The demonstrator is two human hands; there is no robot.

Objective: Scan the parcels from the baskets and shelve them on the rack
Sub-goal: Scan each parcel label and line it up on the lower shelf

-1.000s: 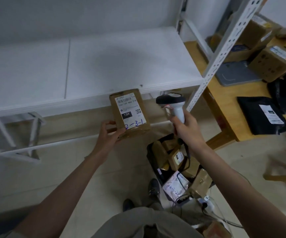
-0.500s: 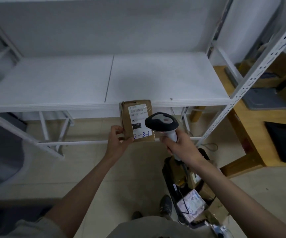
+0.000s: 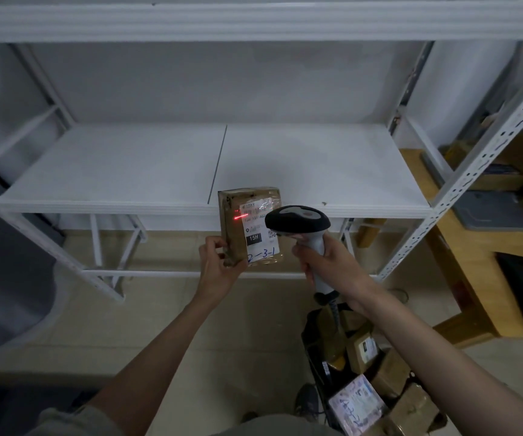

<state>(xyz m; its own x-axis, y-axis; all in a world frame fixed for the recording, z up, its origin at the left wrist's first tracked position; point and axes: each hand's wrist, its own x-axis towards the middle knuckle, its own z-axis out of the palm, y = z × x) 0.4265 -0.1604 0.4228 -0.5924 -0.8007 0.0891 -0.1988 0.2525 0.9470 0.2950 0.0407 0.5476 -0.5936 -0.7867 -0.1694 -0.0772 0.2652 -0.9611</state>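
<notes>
Before the rack (image 3: pixel 166 206), left hand (image 3: pixel 219 272) grips parcel (image 3: pixel 238 228); right hand (image 3: pixel 329 262) holds scanner (image 3: pixel 298 220) (red beam now lit).

The scanner (image 3: pixel 298 222) covers the right edge of the label (image 3: pixel 258 232) on the parcel (image 3: pixel 247 228), and the small print there is too blurred to read. The left hand (image 3: pixel 219 270) hides the parcel's lower left corner. The right hand (image 3: pixel 329 262) wraps the scanner's handle, hiding its trigger. The basket (image 3: pixel 320 363) is partly behind the right forearm and cut off by the bottom edge. Boxes (image 3: pixel 511 165) at far right are blurred and cropped.
</notes>
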